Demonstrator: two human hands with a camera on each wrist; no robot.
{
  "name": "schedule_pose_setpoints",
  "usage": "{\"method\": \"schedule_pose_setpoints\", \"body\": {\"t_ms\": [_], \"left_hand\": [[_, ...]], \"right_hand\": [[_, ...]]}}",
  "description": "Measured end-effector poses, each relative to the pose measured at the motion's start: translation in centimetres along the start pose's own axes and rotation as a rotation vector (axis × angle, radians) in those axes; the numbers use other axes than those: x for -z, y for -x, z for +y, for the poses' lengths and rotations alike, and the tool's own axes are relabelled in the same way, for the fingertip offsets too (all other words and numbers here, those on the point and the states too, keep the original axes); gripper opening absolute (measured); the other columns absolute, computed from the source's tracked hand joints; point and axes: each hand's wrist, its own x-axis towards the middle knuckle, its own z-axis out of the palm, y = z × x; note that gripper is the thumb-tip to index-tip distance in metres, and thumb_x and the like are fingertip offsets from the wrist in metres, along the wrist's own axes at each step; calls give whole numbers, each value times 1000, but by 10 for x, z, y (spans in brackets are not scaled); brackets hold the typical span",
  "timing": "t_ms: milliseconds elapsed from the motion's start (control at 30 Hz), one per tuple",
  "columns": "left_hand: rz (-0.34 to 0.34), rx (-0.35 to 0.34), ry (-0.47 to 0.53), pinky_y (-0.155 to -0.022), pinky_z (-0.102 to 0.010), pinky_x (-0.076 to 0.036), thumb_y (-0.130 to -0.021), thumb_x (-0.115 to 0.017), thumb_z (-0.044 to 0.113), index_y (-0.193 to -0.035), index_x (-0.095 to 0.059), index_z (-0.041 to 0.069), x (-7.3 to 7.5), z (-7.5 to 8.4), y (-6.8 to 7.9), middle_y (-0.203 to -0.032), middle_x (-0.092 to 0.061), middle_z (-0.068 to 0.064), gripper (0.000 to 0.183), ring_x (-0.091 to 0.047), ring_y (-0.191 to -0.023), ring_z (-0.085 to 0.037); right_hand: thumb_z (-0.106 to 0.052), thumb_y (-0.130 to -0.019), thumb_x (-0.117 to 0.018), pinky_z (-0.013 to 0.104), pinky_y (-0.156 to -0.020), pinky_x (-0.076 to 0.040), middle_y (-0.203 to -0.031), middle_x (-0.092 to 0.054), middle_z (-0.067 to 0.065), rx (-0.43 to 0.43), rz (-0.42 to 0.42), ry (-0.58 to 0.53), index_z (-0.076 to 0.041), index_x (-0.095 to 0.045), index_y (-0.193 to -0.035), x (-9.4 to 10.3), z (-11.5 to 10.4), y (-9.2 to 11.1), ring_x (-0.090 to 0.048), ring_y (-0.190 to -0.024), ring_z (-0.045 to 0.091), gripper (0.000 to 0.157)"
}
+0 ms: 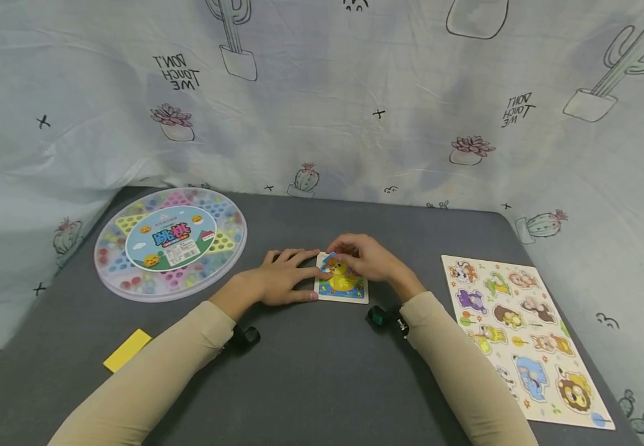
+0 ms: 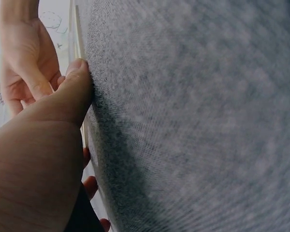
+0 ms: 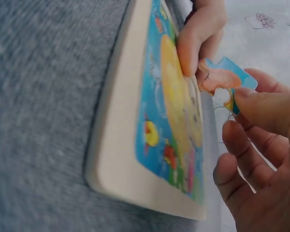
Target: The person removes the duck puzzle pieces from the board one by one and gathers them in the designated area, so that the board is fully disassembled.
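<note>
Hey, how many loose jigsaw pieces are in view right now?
1: the jigsaw piece pinched in the right hand, at the upper-left part of the duck puzzle in the head view. Others could be hidden under the left hand.

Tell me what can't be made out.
Head view: upper part of small puzzle, behind right hand.
Head view: part of the animal board, behind right sleeve.
Head view: fine print on the round board, too small.
Left wrist view: the puzzle's printed face, turned edge-on.
Right wrist view: edge of puzzle piece, under thumb.
</note>
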Motion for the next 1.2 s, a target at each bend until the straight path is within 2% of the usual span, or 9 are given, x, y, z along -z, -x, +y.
{"method": "schedule_pose_setpoints", "body": {"t_ms": [100, 233, 400, 633, 800, 933, 1200], "left_hand": [[-12, 9, -12, -113, -65, -24, -103, -42, 66, -157, -34, 52, 1, 1, 0, -174, -7, 1, 57, -15, -156, -35], [-30, 17, -16, -114, -64, -24, -103, -40, 67, -158, -31, 52, 2, 1, -1, -174, -4, 1, 58, -14, -157, -35], [-19, 24, -15, -113, -65, -24, -103, -42, 66, -157, -34, 51, 5, 1, -1, -174, -6, 0, 56, -15, -156, -36], [-26, 23, 3, -112, -66, -24, -103, -43, 66, -156, -36, 51, 3, 1, -1, -174, -6, -1, 55, -15, -156, -37], [-23, 27, 10, -113, -66, -24, -102, -45, 65, -156, -37, 51, 3, 0, 0, -174, -6, -1, 56, -15, -156, -37], [-27, 36, 1, -113, -65, -24, -102, -46, 65, -156, -37, 51, 3, -1, 3, -174, -6, 0, 57, -15, -156, -37], [-7, 2, 5, -111, -66, -25, -102, -48, 64, -156, -38, 49, 4, 0, -1, -173, -9, -2, 57, -17, -155, -38]], "right_hand": [[-13, -106, -59, 41, -87, -54, -116, -67, 4, 3, 15, -8, -10, -71, -125, 3, -3, 2, -65, -99, 21, 23], [-13, -106, -59, 42, -85, -54, -116, -64, 5, -15, 32, -34, -8, -71, -127, 8, -7, 5, -64, -98, 26, 25], [-12, -106, -58, 41, -85, -55, -118, -63, 8, -3, 53, -48, -5, -69, -130, 17, -11, 9, -65, -102, 26, 27], [-11, -106, -59, 41, -86, -56, -119, -68, 8, 20, 69, -48, -10, -67, -133, 28, -14, 18, -68, -99, 22, 28], [-10, -106, -59, 42, -87, -56, -113, -70, 8, 17, 79, -44, -8, -68, -129, 33, -15, 25, -68, -99, 22, 25], [-12, -106, -58, 43, -87, -56, -110, -71, 9, 10, 78, -51, -3, -68, -127, 37, -15, 31, -69, -98, 26, 25], [-11, -106, -58, 42, -81, -54, -112, -69, 9, -40, 129, -29, -5, -70, -126, 48, -7, 51, -68, -95, 34, 24]]}}
